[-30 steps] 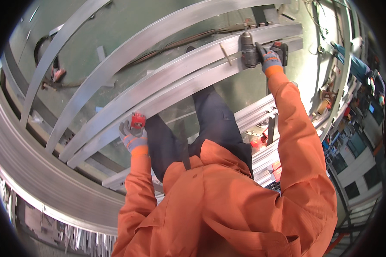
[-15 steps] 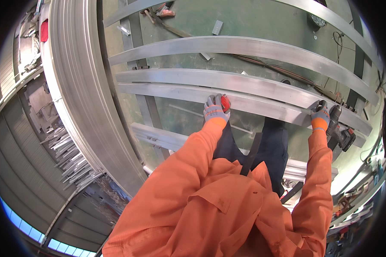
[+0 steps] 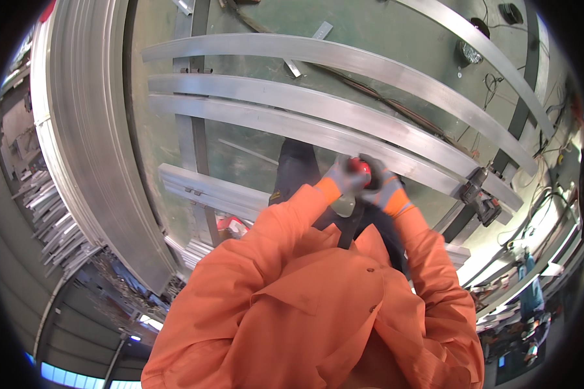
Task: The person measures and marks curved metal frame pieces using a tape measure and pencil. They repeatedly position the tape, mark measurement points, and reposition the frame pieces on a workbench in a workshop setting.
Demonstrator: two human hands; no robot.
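Observation:
Close in front of my body, both gloved hands meet around a small rounded red object (image 3: 362, 170), motion-blurred, its exact kind unclear. My left hand (image 3: 342, 179) is closed on its left side, and my right hand (image 3: 387, 188) curls round it from the right, hiding part of it. The gloves are grey with orange cuffs. Just beyond my hands, a pair of long silvery metal bars, a nearer bar (image 3: 266, 121) and a farther bar (image 3: 285, 96), run side by side from left to right. A cordless drill (image 3: 480, 200) rests at their right end.
Another long bar (image 3: 344, 54) lies farther off, across dark supports (image 3: 200, 139). A tall stack of metal profiles (image 3: 87, 129) stands at the left. Shorter profiles (image 3: 214, 193) lie left of my legs. Cables (image 3: 370, 97) and offcuts (image 3: 292, 67) are on the green floor.
My hands have left the near bar and come together nearer my body. The red object came along in my left hand; my right hand moved left, away from the drill. My view has shifted.

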